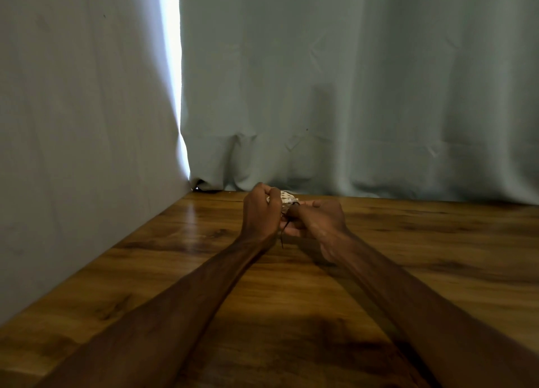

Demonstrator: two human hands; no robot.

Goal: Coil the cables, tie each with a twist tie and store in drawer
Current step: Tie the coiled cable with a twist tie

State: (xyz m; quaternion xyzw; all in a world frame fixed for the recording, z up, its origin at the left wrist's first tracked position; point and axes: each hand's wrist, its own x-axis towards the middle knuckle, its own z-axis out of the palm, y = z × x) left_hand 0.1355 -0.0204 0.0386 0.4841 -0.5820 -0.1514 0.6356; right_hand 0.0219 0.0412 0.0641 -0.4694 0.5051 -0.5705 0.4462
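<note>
Both my arms reach forward over a wooden table (291,300). My left hand (259,212) is closed around a small white coiled cable (287,197), of which only the top shows between the fingers. My right hand (319,221) presses against it from the right, fingers pinched on a thin dark twist tie (284,232) whose loose end hangs down between the two hands. Most of the cable is hidden by my fingers. No drawer is in view.
Pale grey-green curtains (350,96) hang right behind the table's far edge, with a bright gap of light (172,66) at the left. A curtain or wall (73,125) runs along the table's left side.
</note>
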